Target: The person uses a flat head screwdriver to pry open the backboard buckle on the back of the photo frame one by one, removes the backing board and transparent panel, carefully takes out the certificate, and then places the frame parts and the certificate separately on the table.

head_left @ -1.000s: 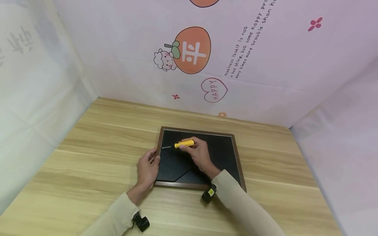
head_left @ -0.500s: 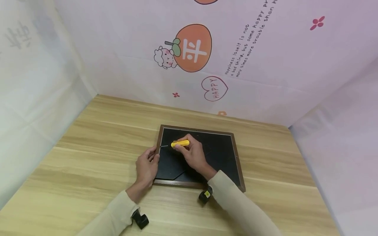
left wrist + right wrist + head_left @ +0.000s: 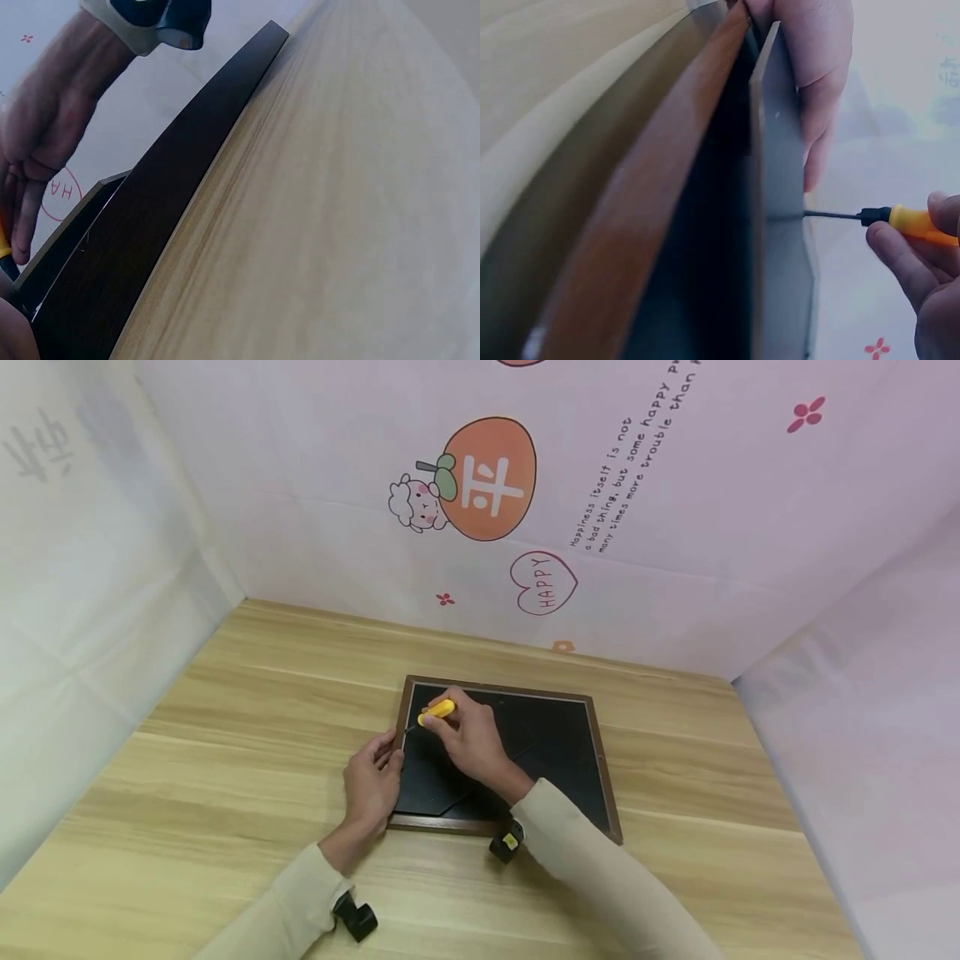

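Head view first: by what is the yellow-handled screwdriver (image 3: 437, 712) held?

By the right grip (image 3: 468, 739). Its handle is pinched between thumb and fingers, and its shaft is aimed at the left inner edge of the picture frame (image 3: 442, 824).

Is that edge being touched?

That cannot be told for certain; the tip is brought right up to it, but the meeting point is too small to be made out.

And the left grip (image 3: 372, 789)?

It is closed on the left side of the frame, with the thumb laid at the rim and the fingers bent against the outside.

How is the frame placed?

It is laid back-up on the wooden desk (image 3: 240, 760), with the black backing board (image 3: 555, 743) bordered by the brown rim. From the right wrist, a dark flap (image 3: 780, 150) is seen edge-on above the backing.

Which step is in hand, then?

By judgement, the left edge of the backing is being worked with the tip, whether to loosen or to secure it.

And what is called for next?

Probably a small, controlled push, with the frame kept braced so that no slip is made toward the left fingers.
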A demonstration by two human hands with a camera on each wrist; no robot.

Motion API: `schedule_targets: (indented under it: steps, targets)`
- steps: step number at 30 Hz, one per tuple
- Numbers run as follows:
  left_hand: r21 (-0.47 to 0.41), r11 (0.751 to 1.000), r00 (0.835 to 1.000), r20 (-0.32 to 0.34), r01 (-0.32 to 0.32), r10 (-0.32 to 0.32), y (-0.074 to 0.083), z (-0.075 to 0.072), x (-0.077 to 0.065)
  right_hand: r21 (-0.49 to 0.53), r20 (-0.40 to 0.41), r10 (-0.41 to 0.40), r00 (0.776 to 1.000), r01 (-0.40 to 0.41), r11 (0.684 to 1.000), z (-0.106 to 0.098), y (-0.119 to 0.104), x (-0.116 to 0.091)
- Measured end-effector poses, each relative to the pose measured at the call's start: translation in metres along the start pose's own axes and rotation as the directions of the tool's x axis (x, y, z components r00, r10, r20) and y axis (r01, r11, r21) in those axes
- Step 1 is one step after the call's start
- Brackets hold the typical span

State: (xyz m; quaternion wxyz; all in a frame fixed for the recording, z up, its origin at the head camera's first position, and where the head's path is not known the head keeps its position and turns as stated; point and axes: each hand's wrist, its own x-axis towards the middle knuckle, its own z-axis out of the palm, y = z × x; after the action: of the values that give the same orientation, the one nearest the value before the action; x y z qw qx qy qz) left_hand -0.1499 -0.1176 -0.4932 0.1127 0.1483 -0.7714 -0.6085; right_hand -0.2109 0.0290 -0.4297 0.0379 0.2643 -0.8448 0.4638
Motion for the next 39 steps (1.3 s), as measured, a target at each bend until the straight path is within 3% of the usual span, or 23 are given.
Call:
schedule_targets:
  steps: [8,15,19,24,30,35,39]
  targets:
    - [-0.024,1.000,1.000,0.003,0.007,-0.007,-0.001,0.000,0.000,-0.157,0.036,-0.032,0.999,0.037,0.987,0.011,-0.020,0.009]
    - [-0.020,1.000,1.000,0.018,0.022,-0.022,-0.003,-0.006,0.000,-0.171,0.075,-0.056,0.996,0.068,0.983,0.016,-0.024,0.010]
    - [-0.026,0.999,1.000,0.010,0.027,-0.026,-0.003,-0.005,0.001,-0.068,0.080,-0.041,0.996,0.046,0.997,0.011,-0.012,0.008]
    - [-0.039,0.999,0.999,-0.002,0.037,-0.037,-0.002,-0.003,-0.001,0.157,0.032,0.100,0.995,-0.103,0.982,0.001,0.016,0.001]
    - [-0.043,0.998,0.999,-0.011,0.039,-0.040,-0.002,-0.001,-0.001,0.178,-0.001,0.143,0.990,-0.140,0.974,-0.003,0.024,-0.001]
    - [-0.044,0.999,1.000,-0.004,0.029,-0.029,-0.002,0.001,0.000,0.028,-0.013,0.043,0.999,-0.042,0.999,0.002,0.005,0.008]
    - [-0.038,0.999,1.000,0.007,0.030,-0.030,-0.002,0.000,0.001,-0.124,0.012,-0.037,0.999,0.038,0.992,0.009,-0.012,0.014]
